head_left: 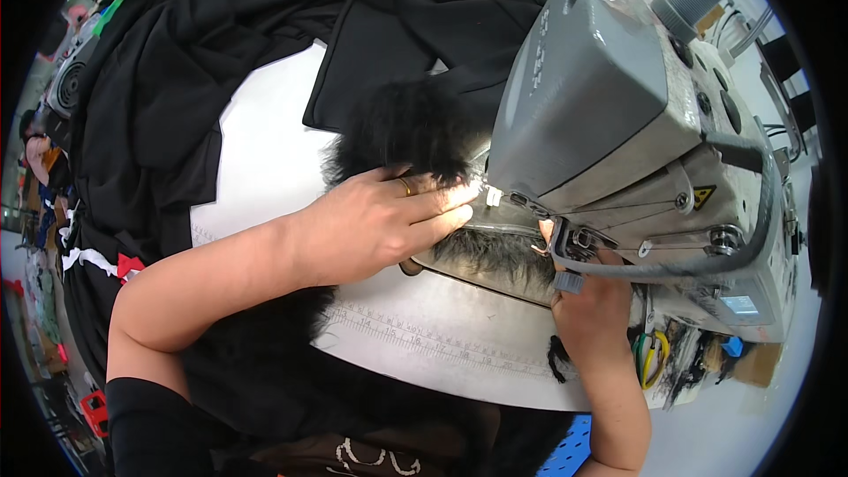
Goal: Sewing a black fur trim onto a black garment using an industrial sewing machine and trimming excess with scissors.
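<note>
My left hand (380, 223) lies across black fur (402, 128) beside the needle area of a grey sewing machine (579, 97). Its fingers are held together, tips toward the presser foot, and the thumb is hidden at the fur. My right hand (594, 314) reaches up behind the machine's front parts, which cover most of its fingers; one fingertip shows near the needle. Between the hands, dark fur (495, 256) lies on the machine bed (521, 287). More black fur hangs below my left forearm.
Black cloth (212, 31) is heaped along the left and far side of the white table (265, 132). A ruler scale (424, 336) runs along the table's near part. Yellow-and-green-handled scissors (652, 358) and loose dark fibres (685, 358) lie right of my right hand.
</note>
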### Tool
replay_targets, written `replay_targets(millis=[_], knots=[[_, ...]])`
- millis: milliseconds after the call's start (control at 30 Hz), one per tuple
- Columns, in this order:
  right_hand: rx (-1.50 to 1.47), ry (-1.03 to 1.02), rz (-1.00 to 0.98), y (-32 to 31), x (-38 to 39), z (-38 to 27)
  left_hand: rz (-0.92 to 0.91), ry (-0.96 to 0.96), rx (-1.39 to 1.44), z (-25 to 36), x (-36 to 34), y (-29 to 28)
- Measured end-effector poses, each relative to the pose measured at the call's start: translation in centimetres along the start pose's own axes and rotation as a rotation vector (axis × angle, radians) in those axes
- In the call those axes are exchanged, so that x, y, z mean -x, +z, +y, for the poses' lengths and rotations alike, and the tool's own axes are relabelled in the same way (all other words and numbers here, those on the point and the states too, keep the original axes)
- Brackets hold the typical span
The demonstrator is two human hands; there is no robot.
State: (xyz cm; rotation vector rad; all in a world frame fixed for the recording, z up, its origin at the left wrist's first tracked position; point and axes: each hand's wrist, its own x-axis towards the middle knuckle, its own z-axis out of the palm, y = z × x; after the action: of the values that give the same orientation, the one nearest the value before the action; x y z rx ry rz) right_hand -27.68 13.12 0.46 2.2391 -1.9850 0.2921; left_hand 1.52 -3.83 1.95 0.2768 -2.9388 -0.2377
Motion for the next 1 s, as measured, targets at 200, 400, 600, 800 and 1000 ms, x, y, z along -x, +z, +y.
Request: replay_targets(millis=[200, 400, 600, 800, 1000], knots=[[0.069, -0.058, 0.079, 1.0, 0.7, 0.9, 0.049, 0.013, 0.012, -0.6, -0.2, 0.4], [0.058, 0.038, -0.004, -0.1, 0.5, 0.2, 0.018, -0.002, 0.036, -1.0, -0.5, 0.1], [0.041, 0.077, -0.095, -0.3, -0.3, 0.3, 0.056, 0.042, 0.108, -2.3, -0.9, -0.2], [0.072, 0.058, -0.056, 0.2, 0.2, 0.2, 0.063, 0.035, 0.144, -2.6, -1.3, 0.0], [0.099, 0.063, -0.11, 0.0, -0.1, 0.0, 0.188, 0.079, 0.047, -2.7, -0.9, 0.4]])
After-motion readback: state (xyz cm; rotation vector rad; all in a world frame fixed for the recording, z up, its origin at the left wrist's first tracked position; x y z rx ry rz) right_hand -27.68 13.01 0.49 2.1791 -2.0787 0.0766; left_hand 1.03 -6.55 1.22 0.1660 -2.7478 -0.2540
